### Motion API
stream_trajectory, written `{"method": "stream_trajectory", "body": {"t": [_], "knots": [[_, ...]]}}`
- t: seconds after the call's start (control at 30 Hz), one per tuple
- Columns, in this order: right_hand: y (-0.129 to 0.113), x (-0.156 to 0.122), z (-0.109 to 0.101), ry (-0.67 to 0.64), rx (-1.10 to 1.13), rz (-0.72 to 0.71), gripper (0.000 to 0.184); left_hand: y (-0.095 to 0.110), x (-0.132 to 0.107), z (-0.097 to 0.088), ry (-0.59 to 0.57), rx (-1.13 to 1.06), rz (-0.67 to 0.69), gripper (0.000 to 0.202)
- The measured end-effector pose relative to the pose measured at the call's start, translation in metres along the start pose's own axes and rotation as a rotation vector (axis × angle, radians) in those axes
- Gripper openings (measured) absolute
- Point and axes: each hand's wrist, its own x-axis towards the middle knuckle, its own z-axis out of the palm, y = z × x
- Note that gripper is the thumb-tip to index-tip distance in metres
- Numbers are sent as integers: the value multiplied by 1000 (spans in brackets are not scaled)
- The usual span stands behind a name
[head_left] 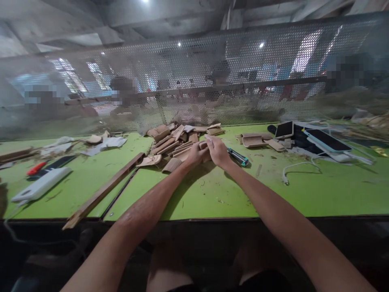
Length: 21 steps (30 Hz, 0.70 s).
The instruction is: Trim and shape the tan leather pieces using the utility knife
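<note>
My left hand (197, 154) is closed around a curved brown piece (203, 146) that looks like wood or bamboo. From the other side my right hand (218, 151) grips it too, and the fingers of both hands hide most of it. Just beyond my hands a heap of similar curved brown pieces (165, 145) lies on the green table (200, 198). Close to my right wrist is a teal-and-black utility knife (238, 157).
A long wooden strip (106, 188) overhangs the front edge at left. Beyond it are a white power bank (42, 185) and a red-handled tool (36, 168). At right lie more curved pieces (253, 140), phones (328, 140) and a white cable (300, 165). A perforated screen (194, 93) stands behind.
</note>
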Motion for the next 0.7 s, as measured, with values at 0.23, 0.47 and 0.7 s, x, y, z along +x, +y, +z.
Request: {"method": "stream_trajectory", "body": {"t": [0.23,0.47,0.7], "knots": [[4,0,0,-12,-2,112,52,0,1,-1,-45,-28,54,33],[3,1,1,10,13,94,53,-6,2,-3,-52,43,64,36],[0,0,4,16,16,6,49,-11,4,-5,-66,-38,34,37]]}}
